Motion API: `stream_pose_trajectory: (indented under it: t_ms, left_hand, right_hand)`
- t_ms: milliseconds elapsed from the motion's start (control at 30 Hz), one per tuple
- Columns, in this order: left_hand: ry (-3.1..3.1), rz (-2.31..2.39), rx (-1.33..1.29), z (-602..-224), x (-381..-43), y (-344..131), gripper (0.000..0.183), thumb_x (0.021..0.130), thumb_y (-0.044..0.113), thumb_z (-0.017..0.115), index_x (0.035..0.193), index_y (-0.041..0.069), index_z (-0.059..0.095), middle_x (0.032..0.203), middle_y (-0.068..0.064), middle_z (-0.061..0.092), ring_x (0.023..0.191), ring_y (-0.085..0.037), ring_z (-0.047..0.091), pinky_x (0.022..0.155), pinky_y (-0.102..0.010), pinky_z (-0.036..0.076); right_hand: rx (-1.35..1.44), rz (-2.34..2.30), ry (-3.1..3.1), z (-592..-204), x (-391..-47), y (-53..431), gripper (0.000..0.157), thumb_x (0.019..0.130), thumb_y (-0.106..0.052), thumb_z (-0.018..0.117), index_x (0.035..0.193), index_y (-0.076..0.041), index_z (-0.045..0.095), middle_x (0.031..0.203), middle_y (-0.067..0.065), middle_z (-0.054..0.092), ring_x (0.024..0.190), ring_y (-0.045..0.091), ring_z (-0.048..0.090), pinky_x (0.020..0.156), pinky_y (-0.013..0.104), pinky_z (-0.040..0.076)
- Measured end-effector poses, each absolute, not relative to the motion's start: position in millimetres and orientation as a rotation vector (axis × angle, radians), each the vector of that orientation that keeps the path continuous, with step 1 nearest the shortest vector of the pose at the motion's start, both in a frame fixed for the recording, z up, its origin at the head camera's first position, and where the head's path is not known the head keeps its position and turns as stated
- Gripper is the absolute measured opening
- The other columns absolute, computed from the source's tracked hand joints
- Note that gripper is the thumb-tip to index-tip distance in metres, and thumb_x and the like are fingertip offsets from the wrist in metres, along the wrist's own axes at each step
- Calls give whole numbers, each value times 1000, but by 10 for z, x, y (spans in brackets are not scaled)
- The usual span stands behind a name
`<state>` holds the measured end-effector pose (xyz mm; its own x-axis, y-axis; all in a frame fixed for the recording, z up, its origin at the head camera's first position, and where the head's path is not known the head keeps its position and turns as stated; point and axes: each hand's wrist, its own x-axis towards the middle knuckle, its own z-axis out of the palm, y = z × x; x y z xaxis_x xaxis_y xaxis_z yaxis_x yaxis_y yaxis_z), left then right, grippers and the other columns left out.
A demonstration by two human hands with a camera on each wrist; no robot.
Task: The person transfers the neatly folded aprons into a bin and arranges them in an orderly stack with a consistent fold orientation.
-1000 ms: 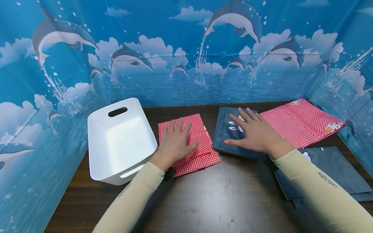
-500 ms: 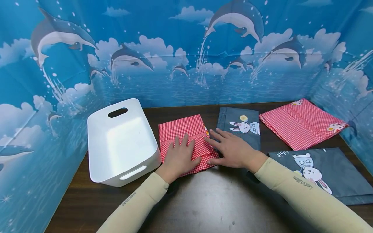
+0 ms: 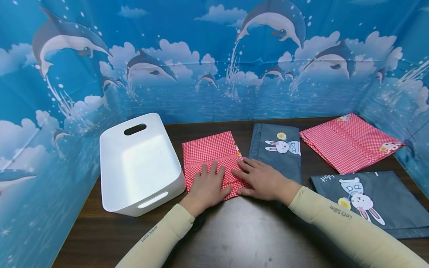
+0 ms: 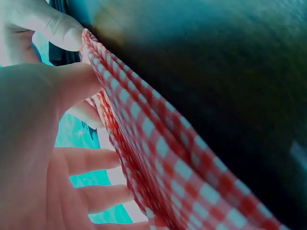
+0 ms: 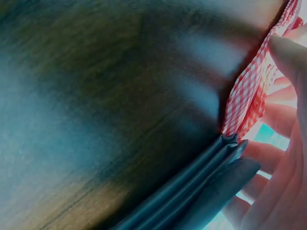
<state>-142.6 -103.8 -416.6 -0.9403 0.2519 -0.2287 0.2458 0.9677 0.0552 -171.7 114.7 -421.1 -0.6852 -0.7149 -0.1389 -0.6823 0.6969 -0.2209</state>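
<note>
Both hands lie palm down on a folded red-and-white gingham cloth (image 3: 210, 149) near the table's middle. My left hand (image 3: 207, 188) presses its near left part with spread, straight fingers. On its near right edge rests my right hand (image 3: 263, 181), fingers extended. Just right of it lies a folded dark grey cloth (image 3: 279, 158) with a white rabbit print, its near end partly hidden by the right hand. The left wrist view shows the layered edge of the gingham cloth (image 4: 168, 153) by the thumb. In the right wrist view, the grey cloth's folds (image 5: 201, 191) meet the gingham.
A white plastic bin (image 3: 140, 169) with handle slots stands at the left. Another gingham cloth (image 3: 348, 143) lies folded at the back right, with a second dark grey rabbit-print cloth (image 3: 395, 197) in front of it. A dolphin-printed curtain (image 3: 214, 93) encloses the dark wooden table (image 3: 248, 238).
My right hand has come left from above the middle grey cloth onto the gingham cloth. My left hand has slid nearer over the gingham, uncovering its far part.
</note>
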Motion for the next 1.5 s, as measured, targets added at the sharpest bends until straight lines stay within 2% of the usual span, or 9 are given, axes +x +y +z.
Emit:
stream_pose_trajectory:
  t_ms: [333,533,767,900,1033,1133,1267,1367,1500]
  left_hand:
    - [2904,23,365,-4185,-1452,-968,77,104,59,62,163,14,47,172,-19,39,155,-52,40,118,-66,45]
    - [2932,-39,372,-4215,-1449,-881,76,105,61,59,162,13,48,169,-20,43,150,-52,46,114,-63,49]
    - [2951,-58,404,-4198,-1451,-787,75,105,62,59,161,14,49,168,-19,45,148,-51,49,113,-61,51]
    - [2949,45,375,-4191,-1464,-785,76,104,62,60,161,14,49,169,-19,44,150,-49,46,116,-63,48]
    - [2974,268,232,-4159,-1490,-848,78,103,61,62,160,10,49,170,-22,41,154,-50,41,123,-68,37]
    - [3023,380,93,-4130,-1515,-916,78,101,57,66,158,5,50,170,-26,37,155,-55,35,123,-73,32]
    - [3066,432,-8,-4120,-1544,-981,78,99,49,72,157,1,50,170,-31,33,156,-59,30,121,-75,34]
    - [3082,408,-30,-4125,-1552,-1016,77,99,45,74,156,0,49,170,-33,31,155,-62,30,120,-75,35]
    - [3068,299,-46,-4143,-1537,-1045,77,99,45,74,157,2,49,169,-34,31,152,-64,34,120,-74,36]
  right_hand:
    - [-1096,-176,2708,-4156,-1799,1153,75,99,-57,70,161,-20,52,171,16,42,163,44,30,131,61,29]
    - [-1083,-171,2717,-4142,-1814,1210,74,98,-55,71,160,-20,53,171,15,42,164,42,30,131,60,30]
    - [-1102,-121,2754,-4108,-1819,1279,71,96,-54,74,155,-18,59,166,15,51,163,43,32,130,59,33]
    - [-1089,-123,2745,-4102,-1823,1292,73,94,-55,75,155,-17,60,166,16,50,162,43,33,129,60,34]
    - [-1062,-156,2766,-4080,-1839,1275,76,91,-60,76,151,-16,63,164,17,52,161,42,35,129,61,34]
    - [-1039,-179,2850,-4039,-1876,1220,75,90,-62,76,146,-12,66,158,18,59,156,42,44,126,61,39]
    - [-919,-275,2955,-3973,-1956,1111,67,93,-52,78,142,-6,68,146,20,66,138,39,59,115,57,52]
    - [-749,-386,2940,-3926,-2024,1015,66,94,-43,81,143,-2,66,141,22,67,128,37,64,109,55,57]
    - [-517,-461,2839,-3900,-2084,903,71,94,-40,82,146,3,60,138,23,68,120,35,68,105,54,60]
